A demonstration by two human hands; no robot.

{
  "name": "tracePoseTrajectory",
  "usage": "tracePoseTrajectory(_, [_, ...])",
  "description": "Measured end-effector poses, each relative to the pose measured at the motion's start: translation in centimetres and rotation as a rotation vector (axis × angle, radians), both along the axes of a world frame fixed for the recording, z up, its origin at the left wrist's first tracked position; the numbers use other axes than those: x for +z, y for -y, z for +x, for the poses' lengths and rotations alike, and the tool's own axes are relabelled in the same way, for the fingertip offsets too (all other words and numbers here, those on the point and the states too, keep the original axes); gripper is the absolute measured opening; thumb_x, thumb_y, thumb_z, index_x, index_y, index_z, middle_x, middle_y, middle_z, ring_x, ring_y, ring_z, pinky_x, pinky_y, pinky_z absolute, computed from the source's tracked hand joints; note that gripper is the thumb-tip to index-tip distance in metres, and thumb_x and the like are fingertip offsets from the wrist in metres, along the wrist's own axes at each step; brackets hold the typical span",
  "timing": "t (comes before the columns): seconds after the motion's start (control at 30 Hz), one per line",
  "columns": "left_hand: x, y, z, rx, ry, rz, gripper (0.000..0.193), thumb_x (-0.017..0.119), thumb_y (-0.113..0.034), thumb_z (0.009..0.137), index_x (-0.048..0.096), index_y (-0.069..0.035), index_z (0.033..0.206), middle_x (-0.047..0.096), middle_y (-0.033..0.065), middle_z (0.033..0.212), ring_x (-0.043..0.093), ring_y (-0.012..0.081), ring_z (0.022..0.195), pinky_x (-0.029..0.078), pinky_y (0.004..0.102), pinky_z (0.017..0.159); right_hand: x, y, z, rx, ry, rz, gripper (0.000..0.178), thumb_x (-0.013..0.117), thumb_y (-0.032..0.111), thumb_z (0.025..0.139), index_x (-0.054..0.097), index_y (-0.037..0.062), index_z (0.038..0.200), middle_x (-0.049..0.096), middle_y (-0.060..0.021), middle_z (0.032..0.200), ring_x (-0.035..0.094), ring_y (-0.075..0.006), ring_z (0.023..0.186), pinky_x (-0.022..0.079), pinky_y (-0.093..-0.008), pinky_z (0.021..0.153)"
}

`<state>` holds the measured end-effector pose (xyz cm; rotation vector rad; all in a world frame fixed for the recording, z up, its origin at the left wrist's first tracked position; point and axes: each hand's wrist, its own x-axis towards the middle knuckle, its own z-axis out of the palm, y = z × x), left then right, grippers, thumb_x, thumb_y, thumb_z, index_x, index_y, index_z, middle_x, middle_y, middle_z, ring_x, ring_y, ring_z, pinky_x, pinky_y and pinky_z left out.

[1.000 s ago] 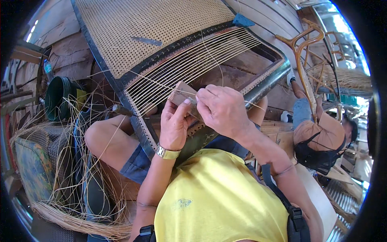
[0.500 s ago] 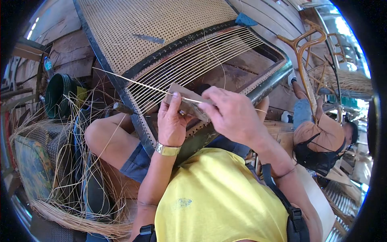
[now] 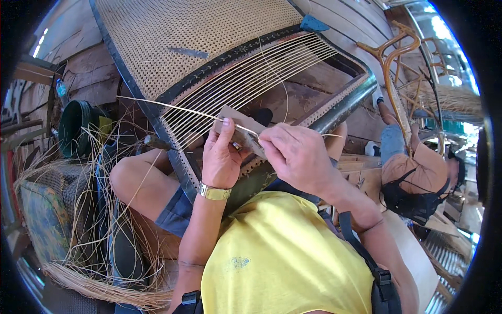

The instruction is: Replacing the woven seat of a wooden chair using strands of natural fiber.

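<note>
My left hand (image 3: 222,157) grips a small flat wooden block (image 3: 239,116) over the near end of the chair frame. Its thumb presses a pale cane strand (image 3: 172,108) across the block's top. At the block's right end, my right hand (image 3: 300,159) pinches that strand; a short length sticks out beyond the knuckles. Whatever lies under the right fingertips is hidden. Below both hands is a dark wooden frame (image 3: 345,107) with drilled holes along its edge. Parallel cane strands (image 3: 251,86) span its opening, and one loose strand arcs over them.
Finished cane webbing (image 3: 204,26) fills the far panel, with a knife-like blade (image 3: 188,53) lying on it. A blue cloth (image 3: 314,23) rests at the frame's corner. Left are a green bucket (image 3: 75,128) and tangled cane (image 3: 104,282). Another person (image 3: 418,175) sits at right.
My right hand has come slightly nearer to me, and its fingers have closed into a tight pinch at the block's end. My left hand keeps its hold on the block.
</note>
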<state>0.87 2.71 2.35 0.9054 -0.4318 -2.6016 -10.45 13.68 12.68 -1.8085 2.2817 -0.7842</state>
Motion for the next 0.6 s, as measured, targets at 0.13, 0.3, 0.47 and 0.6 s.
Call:
tracePoseTrajectory(0.13, [0.0, 0.4, -0.3, 0.01, -0.036, -0.015, 0.022, 0.065, -0.032, 0.097, 0.058, -0.016, 0.111, 0.067, 0.0002, 0.1, 0.067, 0.0136, 0.087, 0.056, 0.0359, 0.073, 0.3, 0.5, -0.1, -0.045, -0.011, -0.045, 0.011, 0.068, 0.002, 0.08, 0.062, 0.0026, 0.088, 0.065, -0.0105, 0.083, 0.065, -0.0301, 0.071, 0.051, -0.0382, 0.063])
tracePoseTrajectory(0.3, [-0.1, 0.6, 0.2, 0.02, -0.02, -0.018, 0.021, 0.066, -0.033, 0.097, 0.059, -0.016, 0.108, 0.068, -0.0005, 0.098, 0.067, 0.0131, 0.087, 0.055, 0.0346, 0.072, 0.2, 0.5, -0.9, 0.012, -0.049, 0.019, 0.013, 0.067, 0.01, 0.081, 0.06, 0.0041, 0.091, 0.06, -0.0073, 0.078, 0.064, -0.0262, 0.072, 0.051, -0.0377, 0.062])
tracePoseTrajectory(0.47, [-0.1, 1.0, 0.3, 0.004, 0.018, -0.033, 0.02, 0.065, -0.031, 0.097, 0.059, -0.015, 0.109, 0.068, -0.0006, 0.098, 0.067, 0.0132, 0.087, 0.054, 0.0322, 0.069, -0.9, -0.3, 0.0, 0.042, -0.071, 0.035, 0.013, 0.067, 0.009, 0.08, 0.06, 0.0042, 0.09, 0.061, -0.0077, 0.078, 0.064, -0.0275, 0.071, 0.052, -0.0391, 0.063])
tracePoseTrajectory(0.6, [0.2, 0.8, 0.4, 0.0, 0.004, -0.067, 0.021, 0.065, -0.03, 0.097, 0.059, -0.014, 0.11, 0.068, 0.0002, 0.099, 0.067, 0.0138, 0.087, 0.055, 0.033, 0.07, -0.9, 0.0, 0.3, 0.009, -0.051, -0.102, 0.013, 0.067, 0.009, 0.079, 0.059, 0.0057, 0.089, 0.061, -0.0079, 0.078, 0.064, -0.0272, 0.071, 0.051, -0.0384, 0.063])
